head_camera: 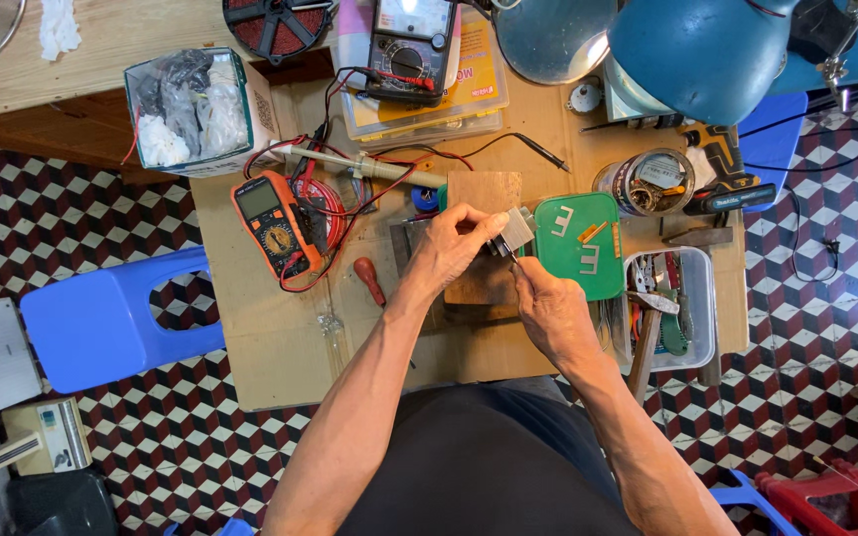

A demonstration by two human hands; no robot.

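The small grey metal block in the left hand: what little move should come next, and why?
Probably a slight steadying of the grey metal block on the wooden board. The left hand pinches it above the board, while the right hand brings a thin tool tip up to its lower edge. What exactly the tip touches is too small to tell.

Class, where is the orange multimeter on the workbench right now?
In the head view, the orange multimeter lies on the table's left part, left of the left hand, beside tangled red wires.

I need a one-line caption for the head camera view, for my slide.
Both hands, left hand and right hand, hold a small metal part beside a green tray.
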